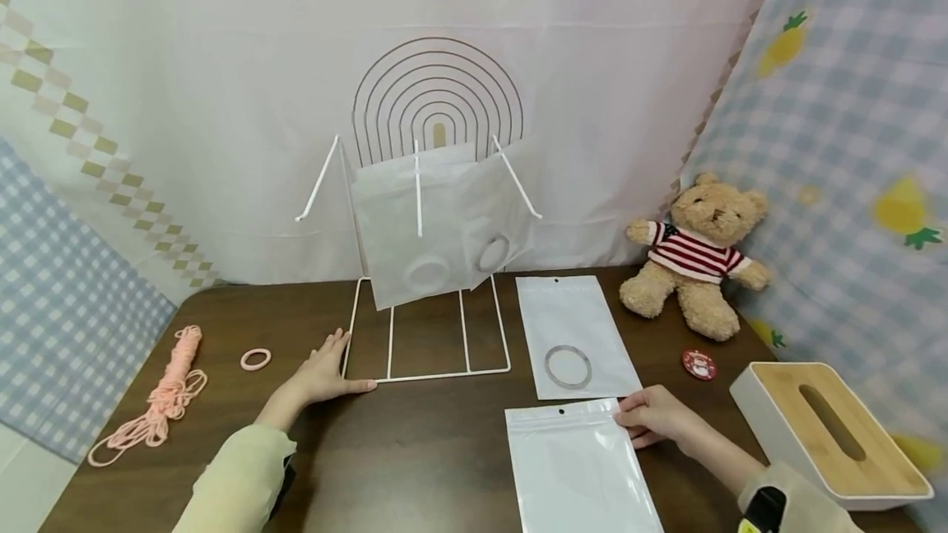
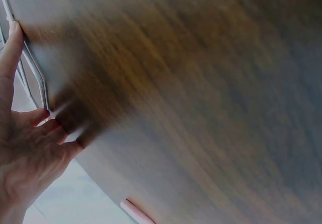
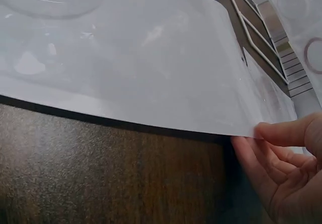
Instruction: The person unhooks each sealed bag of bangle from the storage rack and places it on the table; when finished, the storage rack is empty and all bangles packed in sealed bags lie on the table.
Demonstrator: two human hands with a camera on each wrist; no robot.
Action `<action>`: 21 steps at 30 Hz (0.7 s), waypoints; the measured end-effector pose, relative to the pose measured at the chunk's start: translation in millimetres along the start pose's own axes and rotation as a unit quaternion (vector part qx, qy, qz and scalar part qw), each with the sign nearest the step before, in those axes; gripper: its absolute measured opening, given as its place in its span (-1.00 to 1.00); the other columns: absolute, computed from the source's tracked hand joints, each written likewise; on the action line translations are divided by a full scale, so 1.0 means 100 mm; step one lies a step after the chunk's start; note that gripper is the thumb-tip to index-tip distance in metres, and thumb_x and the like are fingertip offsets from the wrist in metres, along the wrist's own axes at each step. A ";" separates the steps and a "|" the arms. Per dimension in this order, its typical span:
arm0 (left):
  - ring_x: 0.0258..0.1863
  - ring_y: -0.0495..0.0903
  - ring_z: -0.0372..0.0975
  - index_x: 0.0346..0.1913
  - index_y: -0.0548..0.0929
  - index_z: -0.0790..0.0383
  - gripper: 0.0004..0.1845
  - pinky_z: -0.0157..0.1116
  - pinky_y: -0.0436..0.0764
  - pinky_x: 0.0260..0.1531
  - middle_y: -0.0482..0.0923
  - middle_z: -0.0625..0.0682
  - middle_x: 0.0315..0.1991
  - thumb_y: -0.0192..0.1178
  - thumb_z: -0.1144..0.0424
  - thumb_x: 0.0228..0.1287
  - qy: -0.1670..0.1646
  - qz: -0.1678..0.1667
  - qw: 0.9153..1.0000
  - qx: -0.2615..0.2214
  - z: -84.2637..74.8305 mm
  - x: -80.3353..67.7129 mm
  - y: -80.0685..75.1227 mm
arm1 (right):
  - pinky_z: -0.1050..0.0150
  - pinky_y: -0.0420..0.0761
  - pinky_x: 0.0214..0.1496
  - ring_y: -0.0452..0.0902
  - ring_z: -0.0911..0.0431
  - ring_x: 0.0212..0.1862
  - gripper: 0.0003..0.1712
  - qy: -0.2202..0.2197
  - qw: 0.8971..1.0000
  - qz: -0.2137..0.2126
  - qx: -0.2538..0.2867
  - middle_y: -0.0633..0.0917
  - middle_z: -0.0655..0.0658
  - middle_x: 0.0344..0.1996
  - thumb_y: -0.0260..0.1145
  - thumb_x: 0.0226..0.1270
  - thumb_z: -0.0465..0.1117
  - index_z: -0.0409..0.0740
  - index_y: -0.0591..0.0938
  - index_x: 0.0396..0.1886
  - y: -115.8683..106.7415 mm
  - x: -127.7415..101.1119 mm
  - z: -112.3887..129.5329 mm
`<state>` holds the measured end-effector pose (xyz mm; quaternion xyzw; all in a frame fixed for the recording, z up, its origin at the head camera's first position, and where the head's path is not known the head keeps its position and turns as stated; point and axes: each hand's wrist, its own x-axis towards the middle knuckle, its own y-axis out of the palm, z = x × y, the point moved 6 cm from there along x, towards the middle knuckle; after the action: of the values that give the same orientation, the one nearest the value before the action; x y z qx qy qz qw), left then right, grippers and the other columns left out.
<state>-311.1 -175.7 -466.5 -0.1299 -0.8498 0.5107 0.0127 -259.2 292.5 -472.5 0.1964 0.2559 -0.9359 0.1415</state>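
Note:
A white wire rack (image 1: 427,327) stands mid-table with two translucent bags (image 1: 437,229) hanging on its prongs, each holding a ring. My left hand (image 1: 326,373) rests flat on the table, thumb against the rack's base wire (image 2: 35,78); the left hand (image 2: 30,148) holds nothing. My right hand (image 1: 629,422) pinches the top right corner of an empty white zip bag (image 1: 581,467) lying near the front edge. The right wrist view shows the bag (image 3: 151,58) with that corner raised a little by my right hand (image 3: 261,138). Another bag (image 1: 573,311) containing a grey ring (image 1: 568,366) lies just behind.
A teddy bear (image 1: 692,257) sits at the back right. A red badge (image 1: 699,364) and a wood-topped tissue box (image 1: 829,430) lie to the right. On the left are a pink cord (image 1: 166,397) and a pink hair ring (image 1: 255,359). Cloth backdrops surround the table.

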 end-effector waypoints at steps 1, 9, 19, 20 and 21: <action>0.34 -0.06 0.29 0.33 0.01 0.57 0.13 0.26 0.02 0.23 -0.07 0.50 0.35 0.33 -0.14 -0.08 0.000 0.000 1.000 0.001 0.00 0.00 -0.01 | 0.29 0.65 -0.44 0.54 0.24 -0.51 -0.66 0.001 1.000 -0.006 -0.010 0.59 -0.03 -0.54 0.24 0.15 -0.32 -0.55 0.53 -0.18 -0.01 0.00 0.01; 0.35 -0.06 0.28 0.34 0.02 0.56 0.11 0.25 0.01 0.24 -0.07 0.49 0.35 0.33 -0.11 -0.07 -0.005 0.003 1.000 -0.005 -0.04 0.00 -0.03 | 0.30 0.63 -0.52 0.53 0.22 -0.60 -0.80 -0.006 0.994 -0.041 -0.098 0.59 -0.06 -0.64 0.32 0.09 -0.31 -0.43 0.59 -0.40 -0.09 0.02 0.11; 0.33 -0.05 0.30 0.33 0.01 0.57 0.13 0.27 0.03 0.21 -0.06 0.52 0.34 0.35 -0.12 -0.10 -0.002 -0.003 1.000 -0.006 -0.01 -0.03 -0.01 | 0.21 0.66 -0.37 0.63 0.08 -0.44 -0.66 -0.175 0.972 -0.074 -0.141 0.68 -0.37 -0.40 0.23 0.22 -0.25 -0.51 0.56 -0.17 -0.34 0.29 1.15; 0.34 -0.05 0.29 0.34 0.01 0.56 0.13 0.27 0.03 0.22 -0.07 0.52 0.34 0.35 -0.13 -0.10 -0.004 -0.004 1.000 -0.006 -0.01 -0.03 -0.01 | 0.20 0.67 -0.31 0.64 0.05 -0.38 -0.61 -0.188 0.972 -0.072 -0.125 0.66 -0.42 -0.31 0.22 0.24 -0.24 -0.54 0.53 -0.10 -0.35 0.34 1.28; 0.34 -0.05 0.29 0.34 0.01 0.55 0.13 0.27 0.03 0.22 -0.07 0.52 0.34 0.35 -0.13 -0.10 -0.005 -0.004 1.000 -0.008 -0.01 -0.03 -0.01 | 0.20 0.67 -0.27 0.65 0.02 -0.32 -0.55 -0.200 0.971 -0.074 -0.110 0.64 -0.45 -0.21 0.22 0.25 -0.22 -0.55 0.49 -0.04 -0.36 0.39 1.41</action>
<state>-308.0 -176.4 -464.8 -0.1237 -0.8543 0.5048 0.0099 -348.1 240.7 -362.8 -0.0314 0.3376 -0.9301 0.1411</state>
